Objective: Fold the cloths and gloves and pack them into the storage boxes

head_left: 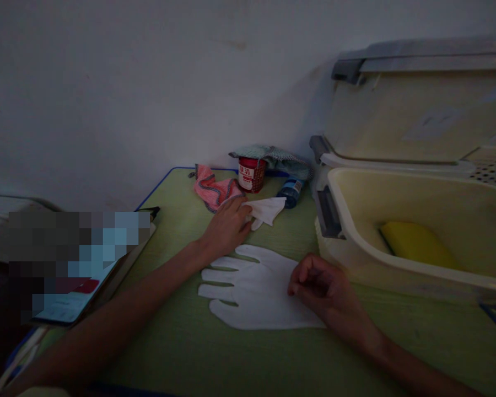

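On the green tabletop a white fabric glove [256,286] lies flat, its fingers pointing left. Just beyond it, my left hand [229,226] has its bent fingers on a crumpled white cloth [268,208], which pokes out to the right of them. Whether this cloth is a second glove I cannot tell. My right hand [328,289] hovers over or rests at the cuff end of the flat glove, thumb and fingers curled together in a pinch. Nothing shows between those fingertips.
Behind my left hand are a pink cloth [215,187], a red jar [251,175] under a grey-green cloth [273,154], and a dark blue bottle [290,191]. On the right, an open cream bin [334,248] holds a yellow item [417,242]. A partly blurred-out flat item [70,303] lies left.
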`<control>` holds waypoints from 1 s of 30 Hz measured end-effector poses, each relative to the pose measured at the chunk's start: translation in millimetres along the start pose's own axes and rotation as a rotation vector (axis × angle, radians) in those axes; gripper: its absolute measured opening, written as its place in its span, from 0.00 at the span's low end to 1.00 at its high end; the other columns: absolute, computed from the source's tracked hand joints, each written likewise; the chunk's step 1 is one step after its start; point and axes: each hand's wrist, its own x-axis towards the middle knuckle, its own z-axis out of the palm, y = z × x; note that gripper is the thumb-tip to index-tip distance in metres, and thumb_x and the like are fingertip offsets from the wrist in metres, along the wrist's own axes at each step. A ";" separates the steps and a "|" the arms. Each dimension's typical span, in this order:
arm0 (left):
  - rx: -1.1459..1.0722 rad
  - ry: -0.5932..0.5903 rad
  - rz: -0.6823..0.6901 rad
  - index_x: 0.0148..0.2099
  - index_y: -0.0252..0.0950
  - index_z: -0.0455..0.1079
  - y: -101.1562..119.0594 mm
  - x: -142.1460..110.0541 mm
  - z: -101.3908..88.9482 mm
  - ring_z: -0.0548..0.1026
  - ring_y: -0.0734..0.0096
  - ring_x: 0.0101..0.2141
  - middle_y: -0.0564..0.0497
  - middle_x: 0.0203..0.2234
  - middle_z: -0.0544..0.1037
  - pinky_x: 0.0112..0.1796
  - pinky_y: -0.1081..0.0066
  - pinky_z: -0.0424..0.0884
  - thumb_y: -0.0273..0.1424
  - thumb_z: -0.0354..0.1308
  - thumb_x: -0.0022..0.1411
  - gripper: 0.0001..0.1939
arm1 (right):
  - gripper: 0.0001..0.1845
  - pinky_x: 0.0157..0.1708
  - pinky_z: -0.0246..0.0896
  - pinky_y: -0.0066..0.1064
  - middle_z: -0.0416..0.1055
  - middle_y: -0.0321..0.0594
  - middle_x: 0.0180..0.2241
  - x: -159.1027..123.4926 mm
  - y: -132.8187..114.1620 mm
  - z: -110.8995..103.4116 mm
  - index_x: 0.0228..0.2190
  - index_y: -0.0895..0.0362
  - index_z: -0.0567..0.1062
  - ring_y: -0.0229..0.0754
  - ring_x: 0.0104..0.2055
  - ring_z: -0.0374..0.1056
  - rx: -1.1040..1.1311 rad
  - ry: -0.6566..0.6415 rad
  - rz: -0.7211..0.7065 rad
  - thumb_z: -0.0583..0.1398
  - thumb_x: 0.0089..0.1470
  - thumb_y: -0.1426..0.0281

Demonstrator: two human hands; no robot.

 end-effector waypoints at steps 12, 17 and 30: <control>0.000 -0.005 0.011 0.45 0.27 0.66 0.6 0.1 -0.9 0.65 0.55 0.53 0.37 0.49 0.67 0.52 0.58 0.63 0.23 0.50 0.58 0.12 | 0.09 0.24 0.58 0.26 0.67 0.33 0.20 1.8 -9.9 -0.5 0.21 0.55 0.61 0.35 0.23 0.63 0.047 -0.017 0.023 0.59 0.44 0.72; 0.012 -0.003 0.005 0.45 0.27 0.67 1.2 0.1 -0.7 0.65 0.54 0.52 0.37 0.49 0.67 0.53 0.59 0.62 0.24 0.50 0.58 0.12 | 0.08 0.26 0.59 0.27 0.69 0.34 0.20 2.5 -13.3 -1.6 0.21 0.55 0.63 0.36 0.24 0.65 0.073 0.007 0.058 0.59 0.44 0.71; 0.008 0.006 0.023 0.44 0.27 0.67 0.0 0.5 0.5 0.65 0.54 0.52 0.36 0.50 0.67 0.53 0.58 0.63 0.23 0.51 0.57 0.12 | 0.06 0.27 0.59 0.27 0.69 0.35 0.21 1.9 -10.8 -2.7 0.22 0.56 0.65 0.36 0.25 0.66 0.096 -0.015 0.055 0.59 0.45 0.72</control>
